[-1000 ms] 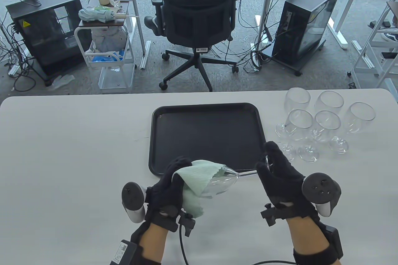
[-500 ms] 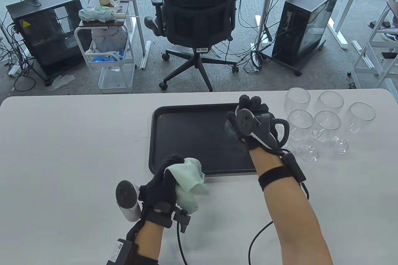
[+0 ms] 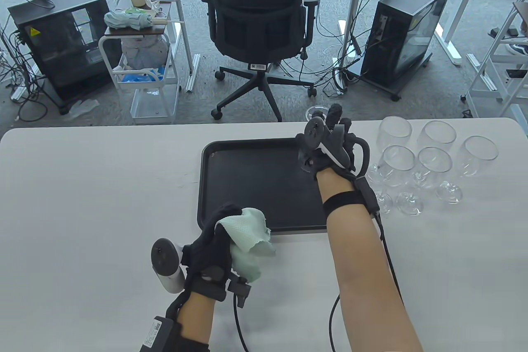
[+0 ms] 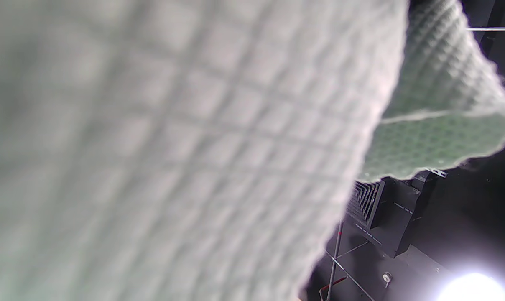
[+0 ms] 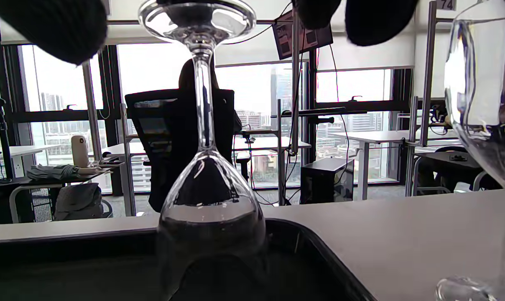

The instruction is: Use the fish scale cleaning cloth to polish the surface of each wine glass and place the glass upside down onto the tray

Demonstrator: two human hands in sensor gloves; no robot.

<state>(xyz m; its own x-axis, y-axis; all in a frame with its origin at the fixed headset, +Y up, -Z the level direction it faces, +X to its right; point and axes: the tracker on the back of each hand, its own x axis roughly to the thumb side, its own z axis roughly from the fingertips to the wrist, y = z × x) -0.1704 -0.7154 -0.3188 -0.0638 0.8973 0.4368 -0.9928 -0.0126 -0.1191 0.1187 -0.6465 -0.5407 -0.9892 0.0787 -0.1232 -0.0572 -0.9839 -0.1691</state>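
A wine glass (image 5: 206,175) is seen standing upside down, rim on the floor of the black tray (image 3: 247,187), near the tray's far right corner. Its foot (image 3: 317,112) is uppermost. The right hand (image 3: 336,143) is placed over the glass from above; in the right wrist view, gloved fingertips (image 5: 52,25) are shown spread on either side of the foot. Whether the foot is pinched or merely touched cannot be told from these pictures.

Nearer the person, just off the tray's near edge, the pale green cloth (image 3: 247,240) is bunched in the left hand (image 3: 214,244), whose fingers are curled round it. The left wrist view is filled almost wholly by the cloth's scaled weave.

Five more glasses (image 3: 429,162) are grouped upright on the white table (image 3: 82,203), to the right of the tray and apart from it. One of them is caught at the right edge of the right wrist view.

By the look of things, one glass has been set down as asked and nothing else is on the tray. Five glasses are judged to be left for polishing and turning over, so the work is thought to be at an early stage.
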